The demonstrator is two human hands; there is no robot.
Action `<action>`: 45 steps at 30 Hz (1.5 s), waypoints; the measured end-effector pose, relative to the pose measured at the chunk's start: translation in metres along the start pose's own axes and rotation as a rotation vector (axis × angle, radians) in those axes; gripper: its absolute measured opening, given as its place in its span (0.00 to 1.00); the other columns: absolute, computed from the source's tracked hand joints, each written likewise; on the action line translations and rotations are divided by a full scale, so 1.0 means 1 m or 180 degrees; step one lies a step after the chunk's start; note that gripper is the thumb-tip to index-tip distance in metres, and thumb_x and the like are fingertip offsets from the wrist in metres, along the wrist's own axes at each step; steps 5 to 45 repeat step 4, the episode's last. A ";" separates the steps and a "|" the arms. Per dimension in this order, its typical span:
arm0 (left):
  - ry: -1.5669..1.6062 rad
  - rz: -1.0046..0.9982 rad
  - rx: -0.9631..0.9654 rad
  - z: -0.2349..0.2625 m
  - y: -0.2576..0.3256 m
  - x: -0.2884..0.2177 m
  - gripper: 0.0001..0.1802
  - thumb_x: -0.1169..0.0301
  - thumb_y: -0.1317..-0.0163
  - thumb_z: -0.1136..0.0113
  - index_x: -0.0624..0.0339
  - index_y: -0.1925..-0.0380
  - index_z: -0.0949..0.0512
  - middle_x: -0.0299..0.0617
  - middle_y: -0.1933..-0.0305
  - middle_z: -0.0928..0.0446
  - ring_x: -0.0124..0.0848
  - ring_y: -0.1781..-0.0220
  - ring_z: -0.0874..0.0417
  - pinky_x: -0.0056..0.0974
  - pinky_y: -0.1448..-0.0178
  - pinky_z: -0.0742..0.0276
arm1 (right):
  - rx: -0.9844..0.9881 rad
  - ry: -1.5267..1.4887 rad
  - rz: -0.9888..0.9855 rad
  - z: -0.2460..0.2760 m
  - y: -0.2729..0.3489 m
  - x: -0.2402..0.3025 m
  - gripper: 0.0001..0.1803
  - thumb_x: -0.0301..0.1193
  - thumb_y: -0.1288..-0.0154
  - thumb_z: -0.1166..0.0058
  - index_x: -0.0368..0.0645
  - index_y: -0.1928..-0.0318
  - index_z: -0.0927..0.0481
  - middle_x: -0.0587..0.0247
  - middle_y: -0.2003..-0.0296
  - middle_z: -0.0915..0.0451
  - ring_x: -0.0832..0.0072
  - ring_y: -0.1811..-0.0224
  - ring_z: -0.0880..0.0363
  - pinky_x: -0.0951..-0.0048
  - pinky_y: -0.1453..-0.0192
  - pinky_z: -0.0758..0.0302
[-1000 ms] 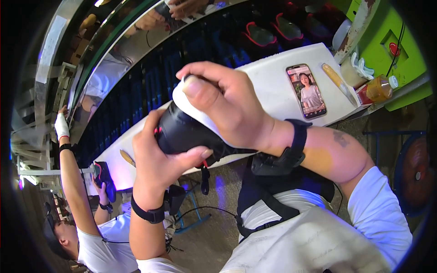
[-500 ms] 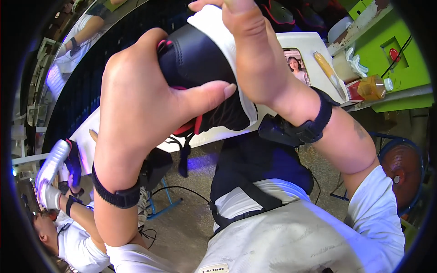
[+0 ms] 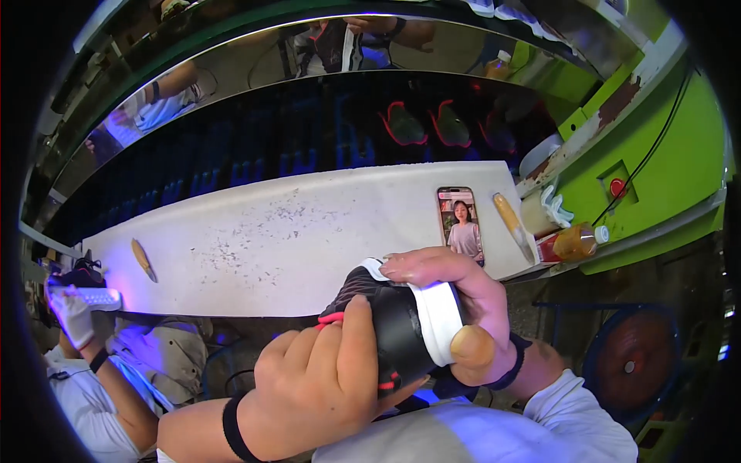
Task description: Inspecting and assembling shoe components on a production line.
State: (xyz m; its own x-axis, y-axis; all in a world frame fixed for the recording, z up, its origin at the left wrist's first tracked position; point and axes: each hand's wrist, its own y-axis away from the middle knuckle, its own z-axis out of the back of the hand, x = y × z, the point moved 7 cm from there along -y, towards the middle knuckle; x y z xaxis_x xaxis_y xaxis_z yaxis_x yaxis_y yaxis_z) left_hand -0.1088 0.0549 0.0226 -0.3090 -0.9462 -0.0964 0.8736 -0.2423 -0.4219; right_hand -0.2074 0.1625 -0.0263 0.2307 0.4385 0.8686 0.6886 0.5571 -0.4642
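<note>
A view from above of a person's two hands holding a black shoe (image 3: pixel 390 328) with a white sole and pink trim, close to the body and just off the near edge of a long white table (image 3: pixel 255 239). The left hand (image 3: pixel 320 386) wraps around the dark upper from below, fingers closed on it. The right hand (image 3: pixel 463 305) grasps the white sole end, fingers curled over the top and thumb pressed against the side.

The tabletop is mostly bare, speckled with small dark flecks. Near its right end lie a phone (image 3: pixel 461 224) with a lit screen and a yellowish brush (image 3: pixel 511 224) just beside it. A small tan tool (image 3: pixel 143 258) lies near the left end. Past the right edge stand an amber bottle (image 3: pixel 575 241) and a white cup (image 3: pixel 540 210) against a green wall.

At lower left, another person's gloved hand (image 3: pixel 73 316) holds a second shoe (image 3: pixel 81 282), well apart from the first.
</note>
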 end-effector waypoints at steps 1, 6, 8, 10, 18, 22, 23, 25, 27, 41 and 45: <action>-0.0115 -0.0024 -0.0110 0.000 0.002 -0.002 0.48 0.40 0.54 0.23 0.80 0.54 0.23 0.54 0.61 0.18 0.36 0.78 0.18 0.36 0.74 0.24 | -0.0015 0.0036 -0.0010 0.002 0.001 -0.003 0.37 0.50 0.35 0.45 0.28 0.39 0.27 0.43 0.45 0.24 0.61 0.44 0.22 0.64 0.39 0.27; -0.0288 -0.0092 -0.0212 -0.003 0.005 -0.004 0.48 0.38 0.52 0.25 0.79 0.53 0.23 0.56 0.58 0.19 0.37 0.76 0.18 0.38 0.74 0.24 | 0.0233 -0.0151 0.0078 0.001 0.003 -0.003 0.37 0.49 0.35 0.45 0.29 0.39 0.26 0.38 0.42 0.25 0.57 0.41 0.23 0.62 0.37 0.28; -0.0288 -0.0092 -0.0212 -0.003 0.005 -0.004 0.48 0.38 0.52 0.25 0.79 0.53 0.23 0.56 0.58 0.19 0.37 0.76 0.18 0.38 0.74 0.24 | 0.0233 -0.0151 0.0078 0.001 0.003 -0.003 0.37 0.49 0.35 0.45 0.29 0.39 0.26 0.38 0.42 0.25 0.57 0.41 0.23 0.62 0.37 0.28; -0.0288 -0.0092 -0.0212 -0.003 0.005 -0.004 0.48 0.38 0.52 0.25 0.79 0.53 0.23 0.56 0.58 0.19 0.37 0.76 0.18 0.38 0.74 0.24 | 0.0233 -0.0151 0.0078 0.001 0.003 -0.003 0.37 0.49 0.35 0.45 0.29 0.39 0.26 0.38 0.42 0.25 0.57 0.41 0.23 0.62 0.37 0.28; -0.0288 -0.0092 -0.0212 -0.003 0.005 -0.004 0.48 0.38 0.52 0.25 0.79 0.53 0.23 0.56 0.58 0.19 0.37 0.76 0.18 0.38 0.74 0.24 | 0.0233 -0.0151 0.0078 0.001 0.003 -0.003 0.37 0.49 0.35 0.45 0.29 0.39 0.26 0.38 0.42 0.25 0.57 0.41 0.23 0.62 0.37 0.28; -0.0288 -0.0092 -0.0212 -0.003 0.005 -0.004 0.48 0.38 0.52 0.25 0.79 0.53 0.23 0.56 0.58 0.19 0.37 0.76 0.18 0.38 0.74 0.24 | 0.0233 -0.0151 0.0078 0.001 0.003 -0.003 0.37 0.49 0.35 0.45 0.29 0.39 0.26 0.38 0.42 0.25 0.57 0.41 0.23 0.62 0.37 0.28; -0.0288 -0.0092 -0.0212 -0.003 0.005 -0.004 0.48 0.38 0.52 0.25 0.79 0.53 0.23 0.56 0.58 0.19 0.37 0.76 0.18 0.38 0.74 0.24 | 0.0233 -0.0151 0.0078 0.001 0.003 -0.003 0.37 0.49 0.35 0.45 0.29 0.39 0.26 0.38 0.42 0.25 0.57 0.41 0.23 0.62 0.37 0.28; -0.0288 -0.0092 -0.0212 -0.003 0.005 -0.004 0.48 0.38 0.52 0.25 0.79 0.53 0.23 0.56 0.58 0.19 0.37 0.76 0.18 0.38 0.74 0.24 | 0.0233 -0.0151 0.0078 0.001 0.003 -0.003 0.37 0.49 0.35 0.45 0.29 0.39 0.26 0.38 0.42 0.25 0.57 0.41 0.23 0.62 0.37 0.28; -0.0288 -0.0092 -0.0212 -0.003 0.005 -0.004 0.48 0.38 0.52 0.25 0.79 0.53 0.23 0.56 0.58 0.19 0.37 0.76 0.18 0.38 0.74 0.24 | 0.0233 -0.0151 0.0078 0.001 0.003 -0.003 0.37 0.49 0.35 0.45 0.29 0.39 0.26 0.38 0.42 0.25 0.57 0.41 0.23 0.62 0.37 0.28; -0.0288 -0.0092 -0.0212 -0.003 0.005 -0.004 0.48 0.38 0.52 0.25 0.79 0.53 0.23 0.56 0.58 0.19 0.37 0.76 0.18 0.38 0.74 0.24 | 0.0233 -0.0151 0.0078 0.001 0.003 -0.003 0.37 0.49 0.35 0.45 0.29 0.39 0.26 0.38 0.42 0.25 0.57 0.41 0.23 0.62 0.37 0.28; -0.0288 -0.0092 -0.0212 -0.003 0.005 -0.004 0.48 0.38 0.52 0.25 0.79 0.53 0.23 0.56 0.58 0.19 0.37 0.76 0.18 0.38 0.74 0.24 | 0.0233 -0.0151 0.0078 0.001 0.003 -0.003 0.37 0.49 0.35 0.45 0.29 0.39 0.26 0.38 0.42 0.25 0.57 0.41 0.23 0.62 0.37 0.28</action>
